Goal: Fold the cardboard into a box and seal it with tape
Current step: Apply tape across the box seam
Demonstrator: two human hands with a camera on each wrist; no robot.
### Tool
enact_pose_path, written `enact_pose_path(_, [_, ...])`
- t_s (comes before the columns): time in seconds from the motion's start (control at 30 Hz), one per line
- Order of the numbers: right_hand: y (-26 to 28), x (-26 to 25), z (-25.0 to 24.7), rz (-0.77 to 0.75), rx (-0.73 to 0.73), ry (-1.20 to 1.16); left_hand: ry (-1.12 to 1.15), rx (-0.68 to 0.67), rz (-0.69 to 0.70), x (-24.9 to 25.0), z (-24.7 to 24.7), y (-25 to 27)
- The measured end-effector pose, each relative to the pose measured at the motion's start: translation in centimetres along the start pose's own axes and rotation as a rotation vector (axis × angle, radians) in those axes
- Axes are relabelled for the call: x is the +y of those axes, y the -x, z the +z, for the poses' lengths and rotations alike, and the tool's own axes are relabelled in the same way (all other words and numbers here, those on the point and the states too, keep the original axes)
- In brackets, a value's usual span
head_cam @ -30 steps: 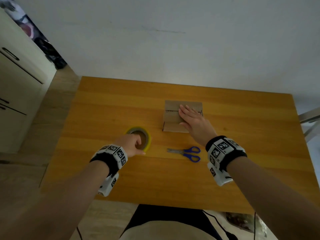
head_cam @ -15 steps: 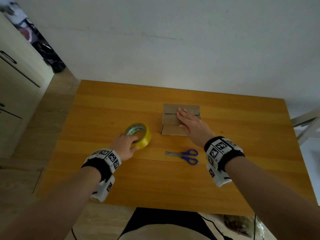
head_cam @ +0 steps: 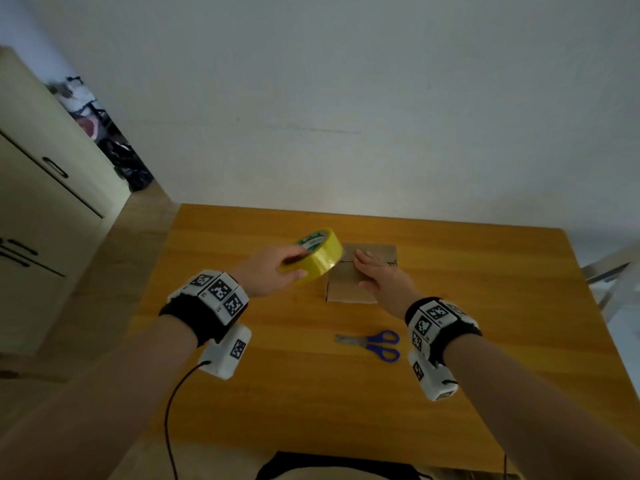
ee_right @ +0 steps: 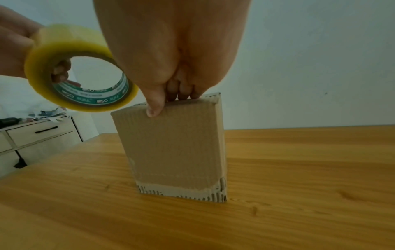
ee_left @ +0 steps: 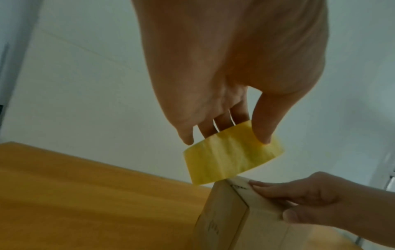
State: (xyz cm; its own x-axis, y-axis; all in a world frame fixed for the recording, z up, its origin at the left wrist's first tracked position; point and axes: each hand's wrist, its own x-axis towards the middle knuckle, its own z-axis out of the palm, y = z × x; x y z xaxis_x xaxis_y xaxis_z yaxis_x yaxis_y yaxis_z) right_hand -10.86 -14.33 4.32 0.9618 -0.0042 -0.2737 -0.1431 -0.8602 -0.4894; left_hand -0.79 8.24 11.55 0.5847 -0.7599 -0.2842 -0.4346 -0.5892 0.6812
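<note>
A small brown cardboard box (head_cam: 348,289) stands upright on the wooden table (head_cam: 242,375), its top flaps folded down. My right hand (head_cam: 374,273) lies flat on the box top with straight fingers, and its thumb (ee_right: 155,108) rests on the near face of the box (ee_right: 175,145). My left hand (head_cam: 294,263) grips a yellow roll of tape (head_cam: 320,259) and holds it in the air just left of the box top. In the left wrist view the fingers (ee_left: 264,135) pinch the tape roll (ee_left: 233,155) above the corner of the box (ee_left: 222,219). The roll (ee_right: 81,71) shows its green inner label.
Blue-handled scissors (head_cam: 372,342) lie on the table nearer to me than the box. A cream cabinet (head_cam: 38,216) stands left of the table, and a white wall rises behind it. A chair frame (head_cam: 609,271) shows at the right edge.
My left hand has picked the tape roll up off the table and carried it up and right to the box top. The right hand stays pressed on the box.
</note>
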Motion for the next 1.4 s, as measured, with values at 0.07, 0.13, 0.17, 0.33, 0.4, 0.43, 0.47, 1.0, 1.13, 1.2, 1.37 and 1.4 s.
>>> enact_pose_path(0.07, [-0.1, 0.1, 0.0, 0.018, 0.007, -0.049, -0.044, -0.029, -0.004, 0.6, 0.4, -0.6])
enact_pose_path(0.13, [-0.1, 0.0, -0.1, 0.038, 0.021, -0.106, -0.110, -0.058, -0.018, 1.2, 0.8, -1.1])
enact_pose_path(0.17, [-0.1, 0.0, -0.1, 0.045, 0.032, -0.140, -0.137, -0.070, -0.020, 1.4, 1.0, -1.4])
enact_pose_path(0.33, [-0.2, -0.1, -0.4, 0.091, 0.092, -0.469, -0.236, -0.097, 0.001, 2.4, 1.3, -2.0])
enact_pose_path(0.4, [-0.1, -0.7, -1.0, 0.168, 0.121, -0.764, -0.282, -0.106, 0.007, 2.7, 1.5, -2.3])
enact_pose_path(0.43, [0.0, -1.0, -1.4, 0.206, 0.133, -0.878, -0.299, -0.108, 0.008, 2.9, 1.5, -2.4])
enact_pose_path(0.47, [0.1, -1.1, -1.7, 0.231, 0.150, -0.947, -0.313, -0.110, 0.008, 3.0, 1.6, -2.5])
enact_pose_path(1.0, [0.4, 0.0, -1.3, 0.265, 0.287, -0.858, -0.484, -0.103, -0.015, 6.0, 1.1, -3.9])
enact_pose_path(1.13, [0.4, 0.3, -0.9, 0.260, 0.326, -0.872, -0.526, -0.114, -0.022, 6.6, 0.3, -4.9])
enact_pose_path(1.2, [0.3, 0.6, -0.7, 0.258, 0.337, -0.876, -0.490, -0.128, -0.050, 6.7, 0.1, -5.3])
enact_pose_path(1.37, [0.4, 1.4, -0.6, 0.282, 0.352, -0.921, -0.441, -0.091, -0.176, 6.1, -0.3, -6.8])
enact_pose_path(1.4, [0.3, 1.5, -0.5, 0.282, 0.358, -0.923, -0.431, -0.114, -0.187, 6.0, -0.4, -7.0])
